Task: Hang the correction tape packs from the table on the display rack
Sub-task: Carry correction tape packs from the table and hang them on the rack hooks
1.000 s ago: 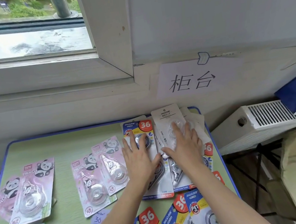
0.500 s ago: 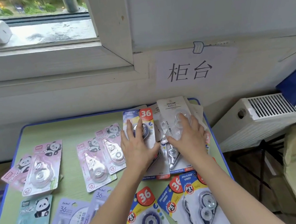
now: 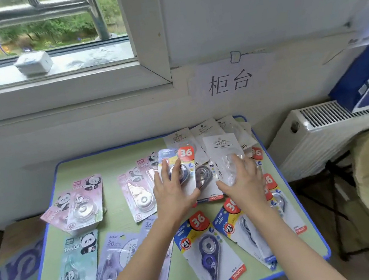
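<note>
Left hand (image 3: 174, 191): fingers spread over the blister of a blue-and-yellow carded correction tape pack with a red "36" disc (image 3: 184, 155), thumb at its lower edge, gripping it.

Right hand (image 3: 242, 180): same hold on a white carded correction tape pack with a clear blister (image 3: 222, 148), fingers across the front, thumb on the left edge.

Both packs sit over the far right part of the green table with a blue rim (image 3: 109, 161), on top of an overlapping heap of similar packs. Whether they are lifted clear of it cannot be told.

Elsewhere on the table:
- pink panda-print packs (image 3: 83, 204) at the left and centre
- a pale green panda pack (image 3: 76, 273) and a lilac pack (image 3: 114, 255) at the near left
- more blue "36" packs (image 3: 208, 252) at the near right

White paper sign (image 3: 229, 79) on the wall behind. White radiator (image 3: 311, 139) to the right.
</note>
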A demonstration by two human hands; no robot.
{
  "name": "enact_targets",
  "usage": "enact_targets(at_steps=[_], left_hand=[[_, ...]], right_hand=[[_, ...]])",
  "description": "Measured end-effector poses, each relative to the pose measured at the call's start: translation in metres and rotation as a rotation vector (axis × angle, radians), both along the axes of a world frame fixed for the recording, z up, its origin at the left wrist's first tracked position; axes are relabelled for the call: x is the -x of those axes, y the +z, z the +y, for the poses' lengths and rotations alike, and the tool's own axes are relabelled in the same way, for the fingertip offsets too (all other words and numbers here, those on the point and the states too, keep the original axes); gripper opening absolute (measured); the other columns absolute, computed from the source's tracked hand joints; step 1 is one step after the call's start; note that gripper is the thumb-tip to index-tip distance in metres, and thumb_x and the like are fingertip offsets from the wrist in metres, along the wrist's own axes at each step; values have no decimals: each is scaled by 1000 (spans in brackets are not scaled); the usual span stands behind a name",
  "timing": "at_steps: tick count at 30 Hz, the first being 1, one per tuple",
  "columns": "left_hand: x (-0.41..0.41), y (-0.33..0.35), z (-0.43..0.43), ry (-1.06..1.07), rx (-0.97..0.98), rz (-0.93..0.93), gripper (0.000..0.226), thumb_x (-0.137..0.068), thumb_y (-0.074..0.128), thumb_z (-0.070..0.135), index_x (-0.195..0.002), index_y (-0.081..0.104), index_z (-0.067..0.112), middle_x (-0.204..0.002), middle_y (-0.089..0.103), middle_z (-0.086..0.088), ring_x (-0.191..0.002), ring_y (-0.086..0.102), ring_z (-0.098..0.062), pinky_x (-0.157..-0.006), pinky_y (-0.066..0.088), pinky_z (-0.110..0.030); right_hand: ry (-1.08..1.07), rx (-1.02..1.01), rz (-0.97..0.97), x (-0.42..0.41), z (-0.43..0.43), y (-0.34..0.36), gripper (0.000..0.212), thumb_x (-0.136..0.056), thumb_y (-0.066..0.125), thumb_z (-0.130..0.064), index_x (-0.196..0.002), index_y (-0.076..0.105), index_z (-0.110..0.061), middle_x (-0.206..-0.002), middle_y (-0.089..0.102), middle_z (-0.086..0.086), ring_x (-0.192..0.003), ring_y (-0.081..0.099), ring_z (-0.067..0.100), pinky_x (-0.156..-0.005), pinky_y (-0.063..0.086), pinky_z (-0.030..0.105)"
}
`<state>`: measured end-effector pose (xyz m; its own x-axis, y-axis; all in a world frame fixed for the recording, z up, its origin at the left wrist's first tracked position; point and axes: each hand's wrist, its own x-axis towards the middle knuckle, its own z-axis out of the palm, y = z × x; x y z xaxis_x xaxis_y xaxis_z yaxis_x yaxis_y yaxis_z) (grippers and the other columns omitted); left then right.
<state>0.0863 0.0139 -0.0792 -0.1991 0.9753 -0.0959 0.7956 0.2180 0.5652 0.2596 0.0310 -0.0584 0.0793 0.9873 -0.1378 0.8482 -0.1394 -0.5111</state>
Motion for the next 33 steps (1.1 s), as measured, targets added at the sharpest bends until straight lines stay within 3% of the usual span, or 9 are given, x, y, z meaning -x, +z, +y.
enact_targets(at_steps=[3, 7, 13, 17, 23, 26, 29, 33], left_hand=[[6, 3, -13, -99, -23, 6, 86, -77, 61, 49, -150, 19, 30, -159, 7, -3, -145, 9, -31, -115, 13, -41], [26, 4, -38, -226, -43, -9, 89, -72, 56, 55, -150, 20, 30, -159, 8, -3, -145, 8, -30, -115, 12, -42], [45, 8, -73, -402, -25, 9, 92, -73, 54, 61, -150, 21, 25, -159, 9, -8, -145, 8, -30, -117, 5, -38], [17, 13, -105, -538, -63, -15, 106, -53, 29, 69, -148, 27, 24, -158, 15, -8, -143, 14, -33, -115, 13, -40], [-29, 12, -156, -735, -97, -17, 100, -56, 36, 65, -148, 28, 25, -157, 16, -6, -142, 16, -33, -113, 17, -45], [-50, 14, -183, -833, -103, -14, 103, -53, 30, 64, -148, 27, 26, -158, 15, -5, -143, 14, -31, -113, 17, -44], [-73, 15, -220, -919, -122, -20, 102, -54, 29, 63, -148, 28, 26, -158, 15, -6, -142, 17, -32, -112, 18, -44], [-104, 15, -290, -1052, -140, -5, 99, -55, 32, 61, -145, 35, 21, -156, 22, -11, -137, 26, -38, -106, 28, -49]], right_hand=[[-85, -15, -5, 3, -24, 2, 82, -79, 71, -43, -147, 30, -23, -150, 27, 12, -134, 28, 34, -108, 24, 41], [-180, -38, 10, 16, -70, 0, 84, -79, 71, -43, -148, 28, -22, -150, 26, 12, -138, 22, 31, -110, 20, 42], [-373, -67, -1, 24, -148, 3, 85, -76, 74, -44, -147, 33, -22, -146, 34, 13, -133, 32, 36, -108, 25, 44], [-527, -42, 25, 20, -206, 6, 82, -77, 73, -40, -147, 32, -24, -148, 31, 8, -133, 29, 33, -106, 28, 45], [-743, -127, 70, 5, -288, 5, 81, -75, 77, -32, -144, 36, -22, -142, 36, 7, -127, 35, 34, -102, 30, 43], [-843, -163, 76, -6, -331, 5, 80, -73, 79, -28, -142, 40, -18, -140, 39, 10, -124, 38, 37, -101, 31, 41], [-919, -184, 76, -15, -382, 5, 79, -73, 78, -27, -142, 41, -16, -140, 40, 11, -121, 39, 36, -98, 26, 31], [-1052, -148, 46, -26, -467, 9, 82, -75, 76, -31, -145, 35, -21, -143, 35, 6, -122, 38, 33, -95, 25, 30]])
